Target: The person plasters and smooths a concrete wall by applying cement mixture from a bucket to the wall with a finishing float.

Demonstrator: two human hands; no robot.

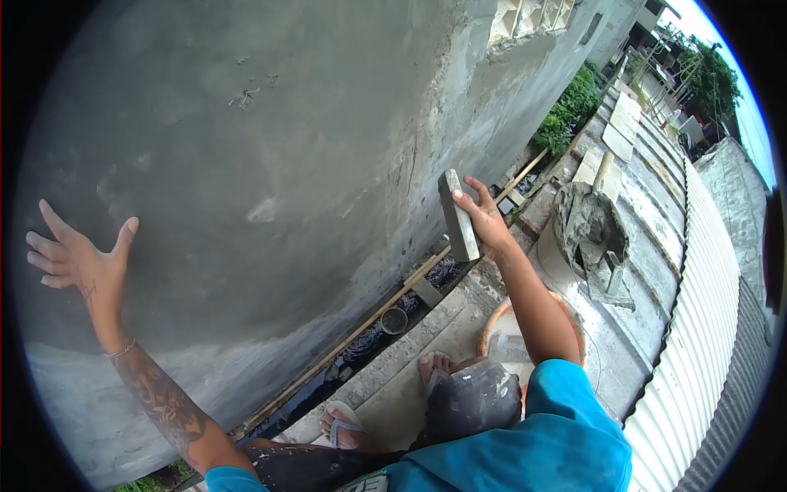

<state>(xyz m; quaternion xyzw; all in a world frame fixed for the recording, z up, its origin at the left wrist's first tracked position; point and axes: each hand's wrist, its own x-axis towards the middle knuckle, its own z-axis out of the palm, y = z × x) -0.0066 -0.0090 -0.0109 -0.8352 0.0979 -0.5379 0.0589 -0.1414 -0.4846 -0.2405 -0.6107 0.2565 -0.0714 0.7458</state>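
My left hand [86, 258] is spread open with its fingers apart, in front of the grey plastered wall [246, 164]. In my right hand [484, 220] is a plastering float [457, 215], a flat rectangular block with wet grey mortar along its edge. The float is held out near the wall's lower part. To the right of that hand stands a bucket [551, 250] heaped with wet mortar [586, 221], its rim coated in grey. A trowel [611, 280] smeared with mortar lies at the bucket's near side.
An orange-rimmed basin [487, 330] sits beside my right foot. A narrow channel of dark water [361, 348] runs along the wall's base, with long wooden strips [328, 358] over it. Corrugated roofing [697, 328] lies to the right. Green plants [570, 107] grow farther along.
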